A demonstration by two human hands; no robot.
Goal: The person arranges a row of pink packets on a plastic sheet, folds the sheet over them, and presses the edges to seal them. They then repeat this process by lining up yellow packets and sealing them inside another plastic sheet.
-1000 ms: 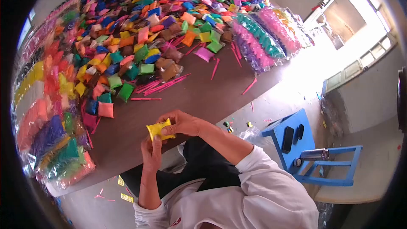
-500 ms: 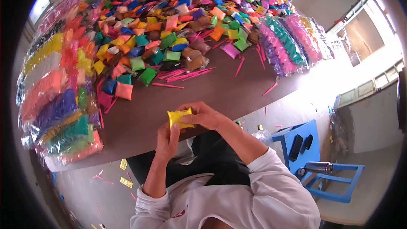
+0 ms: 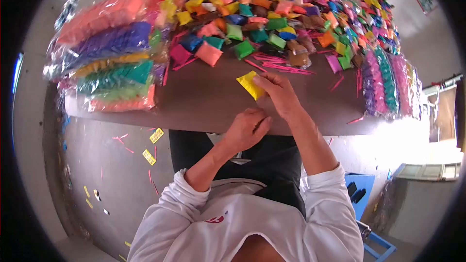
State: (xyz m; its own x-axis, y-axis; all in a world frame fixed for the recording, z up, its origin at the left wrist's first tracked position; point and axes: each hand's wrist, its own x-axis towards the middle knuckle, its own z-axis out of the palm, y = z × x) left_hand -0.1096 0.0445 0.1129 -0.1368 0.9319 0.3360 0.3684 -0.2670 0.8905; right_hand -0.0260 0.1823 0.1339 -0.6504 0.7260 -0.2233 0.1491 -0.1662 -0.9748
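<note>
Since the earlier frame the yellow packet (image 3: 248,84) has been carried from the near edge of the brown table (image 3: 208,102) out over its bare top, and it has been let go by the left hand (image 3: 247,128), so that it is now gripped by the right hand (image 3: 279,94) alone

Most of the table's far half is covered by a heap of small coloured packets (image 3: 291,5). Along the table's left end, long clear bags of bundled packets (image 3: 111,43) are stacked in orange, purple, yellow and green bands; more such bags (image 3: 388,82) are laid along its right end. Thin pink sticks (image 3: 281,68) are scattered on the table between the heap and the bare near strip. A green packet (image 3: 244,48) and a salmon packet (image 3: 209,54) are set at the heap's near fringe.

The yellow packet is seen as a small flat square of bright, slightly glossy film, tilted with one corner towards the table's near edge. Its right corner is pinched between the thumb and fingertips of the right hand. Whether it touches the table cannot be told.

The left hand is held at the table's near edge, loosely curled, with nothing seen in it
</note>
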